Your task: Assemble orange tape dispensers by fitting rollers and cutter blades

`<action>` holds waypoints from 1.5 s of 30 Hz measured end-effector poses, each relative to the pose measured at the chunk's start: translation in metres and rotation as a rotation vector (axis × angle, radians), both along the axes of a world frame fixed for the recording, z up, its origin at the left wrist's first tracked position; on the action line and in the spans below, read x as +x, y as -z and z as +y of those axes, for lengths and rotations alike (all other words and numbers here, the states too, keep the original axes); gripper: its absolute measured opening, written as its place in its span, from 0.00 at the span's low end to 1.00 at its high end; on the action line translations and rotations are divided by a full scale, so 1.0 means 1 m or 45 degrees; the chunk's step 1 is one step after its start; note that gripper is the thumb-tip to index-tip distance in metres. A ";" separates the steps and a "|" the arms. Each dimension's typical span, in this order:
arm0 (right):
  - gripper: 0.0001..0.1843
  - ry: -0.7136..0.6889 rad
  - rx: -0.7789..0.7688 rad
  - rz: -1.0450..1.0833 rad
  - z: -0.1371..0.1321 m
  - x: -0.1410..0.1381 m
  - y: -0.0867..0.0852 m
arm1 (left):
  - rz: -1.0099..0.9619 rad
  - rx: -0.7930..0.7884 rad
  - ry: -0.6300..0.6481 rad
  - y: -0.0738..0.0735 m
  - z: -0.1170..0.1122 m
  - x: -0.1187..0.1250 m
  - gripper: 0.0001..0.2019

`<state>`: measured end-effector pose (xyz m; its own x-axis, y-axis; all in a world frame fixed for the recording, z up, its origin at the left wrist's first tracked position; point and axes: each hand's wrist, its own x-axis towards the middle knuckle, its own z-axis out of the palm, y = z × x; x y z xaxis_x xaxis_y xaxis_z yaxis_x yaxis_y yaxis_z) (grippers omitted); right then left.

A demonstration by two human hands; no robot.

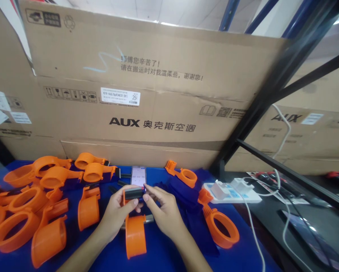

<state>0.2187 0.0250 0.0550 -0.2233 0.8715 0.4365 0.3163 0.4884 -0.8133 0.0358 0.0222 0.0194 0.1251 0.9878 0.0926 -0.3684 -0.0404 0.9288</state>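
Observation:
My left hand (119, 210) grips the upper end of an orange plastic holder (135, 235) that stands on the blue cloth (164, 253). My right hand (161, 208) pinches a small black part (134, 193) at the top of that holder; my left thumb and fingers touch the same part. Both hands are closed around the pieces. A phone (138, 175) showing a timer lies just behind my hands.
Several orange ring-shaped holders (22, 223) are heaped at the left; others lie at the right (221, 227) and at the back (184, 175). A big AUX cardboard box (147, 109) stands behind. A white power strip (231, 190) with cables sits right, by a black metal frame (274, 83).

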 end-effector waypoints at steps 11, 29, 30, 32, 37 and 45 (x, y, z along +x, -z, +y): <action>0.20 0.000 0.058 -0.076 -0.003 -0.001 0.002 | 0.045 0.016 -0.017 0.001 0.003 -0.001 0.17; 0.25 -0.011 0.129 -0.200 -0.004 0.000 0.000 | -0.276 -0.177 0.145 -0.003 -0.001 -0.002 0.20; 0.26 -0.004 0.138 -0.191 -0.005 0.000 0.001 | -0.314 -0.201 0.165 -0.003 -0.002 -0.002 0.21; 0.27 0.008 0.164 -0.175 -0.007 -0.001 0.002 | -0.359 -0.229 0.194 -0.004 -0.005 -0.002 0.23; 0.23 -0.092 0.199 -0.125 -0.013 -0.001 -0.003 | -0.304 -0.221 0.139 -0.005 -0.009 -0.003 0.26; 0.20 -0.198 -0.065 0.014 -0.017 -0.008 -0.010 | -0.275 -0.191 0.265 0.001 -0.012 -0.003 0.33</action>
<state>0.2102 0.0079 0.0651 -0.3527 0.8478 0.3960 0.2308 0.4889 -0.8413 0.0326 0.0103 0.0181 0.3191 0.9477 -0.0051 -0.5437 0.1874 0.8181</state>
